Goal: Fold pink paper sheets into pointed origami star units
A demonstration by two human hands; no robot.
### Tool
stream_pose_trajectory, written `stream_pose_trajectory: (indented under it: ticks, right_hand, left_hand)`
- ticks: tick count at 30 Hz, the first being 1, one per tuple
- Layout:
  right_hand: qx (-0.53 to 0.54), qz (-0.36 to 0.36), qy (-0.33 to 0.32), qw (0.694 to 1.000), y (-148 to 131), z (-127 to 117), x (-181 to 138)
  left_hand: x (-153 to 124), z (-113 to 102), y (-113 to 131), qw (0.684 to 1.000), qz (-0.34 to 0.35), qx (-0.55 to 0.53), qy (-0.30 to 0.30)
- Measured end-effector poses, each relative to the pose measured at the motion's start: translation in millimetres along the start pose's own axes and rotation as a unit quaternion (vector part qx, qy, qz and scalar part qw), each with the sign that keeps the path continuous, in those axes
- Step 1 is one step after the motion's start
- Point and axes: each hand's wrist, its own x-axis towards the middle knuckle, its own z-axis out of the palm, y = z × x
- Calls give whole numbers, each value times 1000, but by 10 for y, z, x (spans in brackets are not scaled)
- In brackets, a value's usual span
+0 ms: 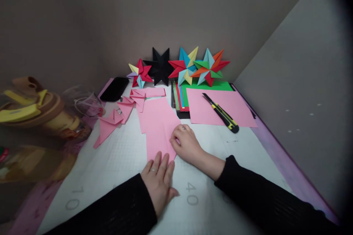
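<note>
A pink paper sheet lies on the white cutting mat in front of me. My left hand rests flat on the sheet's near edge, fingers stretched out together, a ring on one finger. My right hand is curled, with its fingertips pressing on the sheet's right edge. Both arms wear black sleeves. Several folded pink paper pieces lie to the left of the sheet.
Several folded paper stars lean on the back wall. A black-and-yellow utility knife lies on another pink sheet over a stack of coloured paper. A black phone sits at back left. A blurred brown-and-yellow object stands left.
</note>
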Motion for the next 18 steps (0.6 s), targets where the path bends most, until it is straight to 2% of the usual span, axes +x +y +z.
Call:
stream_pose_trajectory:
  ticks: [10, 18]
  right_hand:
    - [-12, -4, 6, 1000, -17, -1, -4]
    - [16, -7, 6, 1000, 12, 0, 18]
  left_hand:
    - [86, -129, -68, 997, 35, -67, -30]
    - [146, -318, -75, 994, 41, -59, -79]
